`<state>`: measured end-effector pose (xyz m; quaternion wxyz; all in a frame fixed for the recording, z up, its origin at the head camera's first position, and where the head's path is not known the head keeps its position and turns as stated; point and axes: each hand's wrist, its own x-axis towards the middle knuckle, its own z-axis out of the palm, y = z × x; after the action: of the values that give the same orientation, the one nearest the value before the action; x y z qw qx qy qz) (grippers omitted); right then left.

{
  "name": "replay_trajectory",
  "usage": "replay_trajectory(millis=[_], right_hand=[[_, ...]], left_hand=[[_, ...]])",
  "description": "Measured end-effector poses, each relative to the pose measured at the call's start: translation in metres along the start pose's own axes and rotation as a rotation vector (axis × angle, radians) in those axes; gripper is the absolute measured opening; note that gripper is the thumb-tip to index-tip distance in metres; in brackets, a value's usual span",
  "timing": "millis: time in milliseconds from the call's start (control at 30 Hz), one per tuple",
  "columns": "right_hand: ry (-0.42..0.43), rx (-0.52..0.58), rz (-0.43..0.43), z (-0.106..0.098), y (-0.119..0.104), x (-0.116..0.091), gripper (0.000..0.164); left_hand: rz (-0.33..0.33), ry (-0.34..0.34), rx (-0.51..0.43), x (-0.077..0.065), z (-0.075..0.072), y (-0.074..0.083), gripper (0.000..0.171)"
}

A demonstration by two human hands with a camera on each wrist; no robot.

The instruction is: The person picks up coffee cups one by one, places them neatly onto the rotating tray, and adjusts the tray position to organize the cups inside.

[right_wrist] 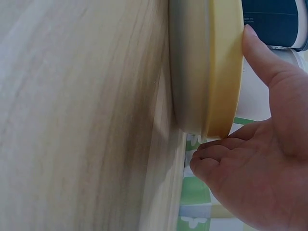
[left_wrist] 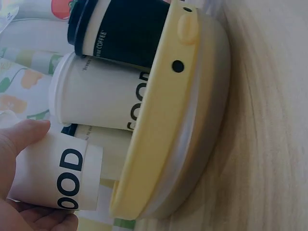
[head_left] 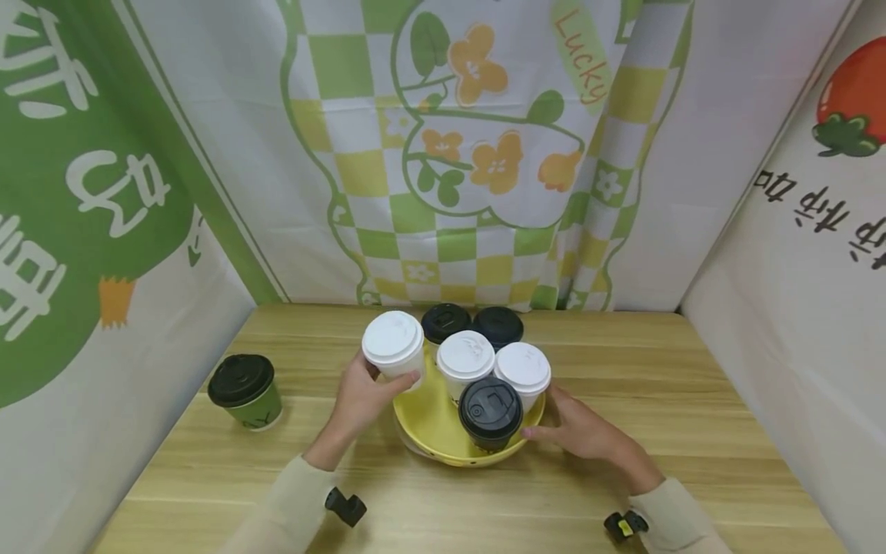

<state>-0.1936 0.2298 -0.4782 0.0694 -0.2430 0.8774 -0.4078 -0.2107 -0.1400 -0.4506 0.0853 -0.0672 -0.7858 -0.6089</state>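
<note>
My left hand (head_left: 365,394) grips a white-lidded paper cup (head_left: 393,342) at the left rim of a round yellow tray (head_left: 428,427). In the left wrist view this white cup (left_wrist: 41,166) has dark letters, and its bottom shows beside the tray's edge, not down inside it. My right hand (head_left: 587,429) holds the tray's right rim, thumb near a black-lidded cup (head_left: 490,412). In the right wrist view the other fingers lie along the outer yellow rim (right_wrist: 224,72). Two white-lidded cups, one here (head_left: 465,358), the other beside it (head_left: 524,369), stand in the tray.
Behind them are two more black-lidded cups, one at left (head_left: 446,322) and one at right (head_left: 498,325). A green cup with a black lid (head_left: 251,396) stands apart on the wooden table (head_left: 623,500), at left. Printed cloth (head_left: 457,254) hangs behind the table and along both sides.
</note>
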Motion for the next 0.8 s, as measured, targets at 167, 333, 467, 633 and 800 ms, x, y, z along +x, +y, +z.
replay_trajectory(millis=[167, 333, 467, 633, 800], right_hand=[[-0.008, 0.029, 0.023, 0.001, 0.000, 0.000, 0.113], [-0.014, 0.028, 0.038, 0.001, 0.000, -0.001, 0.113], [-0.018, 0.033, 0.034, 0.001, -0.001, -0.001, 0.112], [-0.014, 0.033, 0.031, 0.001, 0.000, -0.001, 0.112], [-0.014, 0.035, 0.029, 0.002, 0.000, -0.001, 0.113]], left_hand=[[-0.025, -0.015, 0.017, 0.000, 0.010, -0.006, 0.080], [-0.042, -0.031, 0.035, 0.000, 0.017, -0.011, 0.084], [-0.053, -0.031, 0.060, 0.000, 0.019, -0.017, 0.089], [-0.045, -0.034, 0.063, 0.000, 0.020, -0.023, 0.091], [-0.052, -0.034, 0.101, 0.002, 0.020, -0.026, 0.092]])
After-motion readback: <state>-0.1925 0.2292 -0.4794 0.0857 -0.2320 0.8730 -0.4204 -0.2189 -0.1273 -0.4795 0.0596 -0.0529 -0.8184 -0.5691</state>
